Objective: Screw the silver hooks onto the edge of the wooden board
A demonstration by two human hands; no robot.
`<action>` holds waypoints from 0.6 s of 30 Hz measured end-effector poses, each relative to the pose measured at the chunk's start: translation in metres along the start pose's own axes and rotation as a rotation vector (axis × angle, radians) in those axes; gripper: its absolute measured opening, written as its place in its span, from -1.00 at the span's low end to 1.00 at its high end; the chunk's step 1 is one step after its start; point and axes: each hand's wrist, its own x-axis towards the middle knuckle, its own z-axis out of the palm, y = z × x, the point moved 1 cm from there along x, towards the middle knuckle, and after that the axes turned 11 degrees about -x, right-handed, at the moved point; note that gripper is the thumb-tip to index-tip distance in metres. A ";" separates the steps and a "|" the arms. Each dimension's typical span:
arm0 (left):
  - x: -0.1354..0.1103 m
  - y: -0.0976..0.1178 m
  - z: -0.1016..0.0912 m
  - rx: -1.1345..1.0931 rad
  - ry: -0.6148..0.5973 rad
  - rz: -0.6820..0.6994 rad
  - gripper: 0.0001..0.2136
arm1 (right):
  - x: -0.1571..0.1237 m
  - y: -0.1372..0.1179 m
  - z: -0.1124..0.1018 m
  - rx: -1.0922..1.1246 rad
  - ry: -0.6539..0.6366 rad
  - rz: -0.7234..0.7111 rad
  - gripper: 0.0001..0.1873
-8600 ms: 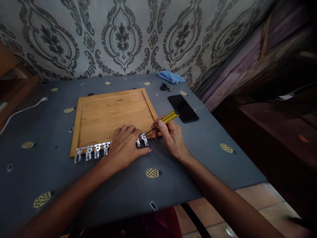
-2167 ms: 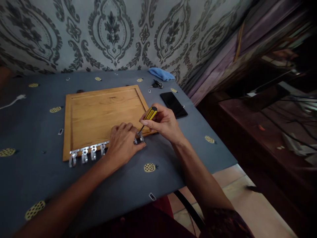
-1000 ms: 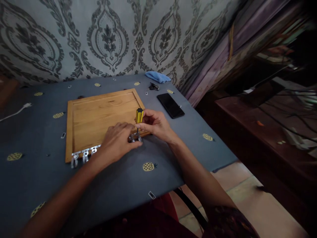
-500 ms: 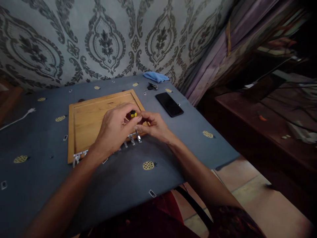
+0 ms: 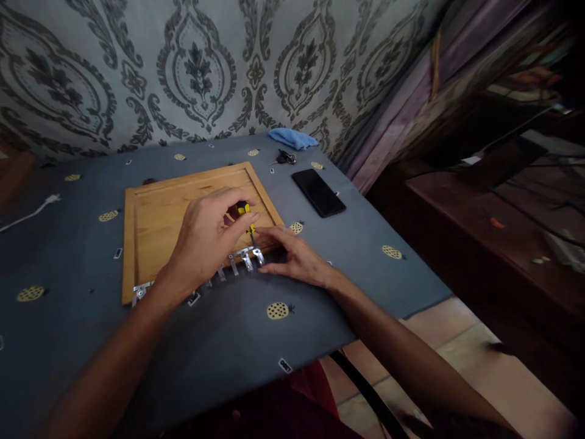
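Observation:
My left hand is closed around a small black-and-yellow screwdriver. Its shaft points down at the rightmost metal piece in a row of shiny metal hooks. The row runs along the near edge of a wooden framed panel lying on the table. My right hand rests at the panel's near right corner, index finger and thumb apart on either side of that end hook. Whether the thumb touches the hook I cannot tell. My left forearm hides part of the row.
The table's cover is blue-grey with pineapple prints. Right of the panel lie a black phone, keys and a blue cloth. A white cable is at the left. A patterned wall stands behind.
My right hand has moved from the screwdriver's handle down to the end hook, and its fingers have spread. The screwdriver's shaft now shows, and my left hand still holds the tool.

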 end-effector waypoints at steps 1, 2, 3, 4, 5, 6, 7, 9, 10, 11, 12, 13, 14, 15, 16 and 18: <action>0.000 0.000 0.000 0.003 -0.002 -0.002 -0.92 | 0.001 0.000 0.000 0.016 -0.003 0.008 -0.24; 0.000 0.001 0.000 0.005 -0.004 -0.003 -0.92 | 0.001 -0.001 0.000 0.033 -0.006 0.018 -0.25; 0.000 0.001 0.000 0.005 -0.003 -0.002 -0.92 | 0.001 -0.001 0.000 0.049 -0.010 0.030 -0.25; -0.001 0.001 0.000 0.003 -0.003 -0.001 -0.91 | 0.001 -0.002 0.000 0.065 -0.012 0.041 -0.25; -0.001 0.001 0.000 0.001 -0.003 -0.001 -0.91 | 0.001 -0.002 0.000 0.080 -0.014 0.051 -0.25; 0.000 0.001 0.000 0.002 -0.005 -0.002 -0.90 | 0.001 -0.002 0.000 0.094 -0.016 0.058 -0.25; 0.000 0.001 -0.001 0.005 -0.006 -0.002 -0.89 | 0.000 -0.002 0.000 0.109 -0.020 0.064 -0.25; 0.001 0.000 -0.001 0.021 -0.012 -0.005 -0.87 | 0.000 -0.002 0.000 0.135 -0.027 0.077 -0.26; 0.001 -0.001 -0.002 0.030 -0.015 -0.005 -0.85 | 0.000 -0.002 0.000 0.141 -0.030 0.081 -0.26; 0.002 -0.002 -0.003 0.035 -0.014 -0.002 -0.84 | 0.000 -0.002 0.000 0.144 -0.032 0.084 -0.26; 0.003 -0.002 -0.003 0.037 -0.013 -0.001 -0.83 | 0.000 -0.002 0.001 0.146 -0.033 0.085 -0.27; 0.003 -0.003 -0.004 0.036 -0.013 -0.004 -0.83 | 0.000 -0.002 0.001 0.146 -0.032 0.085 -0.27; 0.003 -0.004 -0.005 0.032 -0.015 -0.007 -0.82 | 0.000 -0.001 0.001 0.146 -0.030 0.083 -0.27; 0.004 -0.005 -0.005 0.027 -0.017 -0.009 -0.81 | 0.000 -0.001 0.001 0.147 -0.028 0.081 -0.27; 0.003 -0.005 -0.005 0.023 -0.020 -0.013 -0.81 | 0.001 -0.001 0.001 0.148 -0.026 0.079 -0.27; 0.003 -0.006 -0.005 0.015 -0.025 -0.020 -0.80 | 0.001 -0.001 0.001 0.151 -0.025 0.075 -0.27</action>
